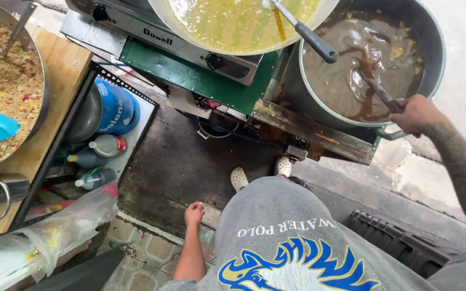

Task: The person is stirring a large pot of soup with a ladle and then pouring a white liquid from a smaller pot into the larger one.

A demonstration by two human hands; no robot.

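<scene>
The right hand (413, 114) is closed around the handle of a ladle (379, 92) whose far end is sunk in the brown sauce of a big pot (432, 37) at the right end of the stove (200, 75). The left hand (193, 213) hangs loose and empty at the person's side, fingers curled, touching nothing. Just beside the pot, a wide pan (233, 24) of yellowish liquid sits on the burner with its own dark-handled utensil (311, 37) resting in it, the grip pointing toward the pot. Stirring well here probably means long, slow sweeps that reach the bottom, keeping the ladle low so the sauce does not slop over the rim, and keeping the forearm away from that neighbouring handle. On the wooden worktop (63, 70) at left stands a bowl of rice (1, 86).
</scene>
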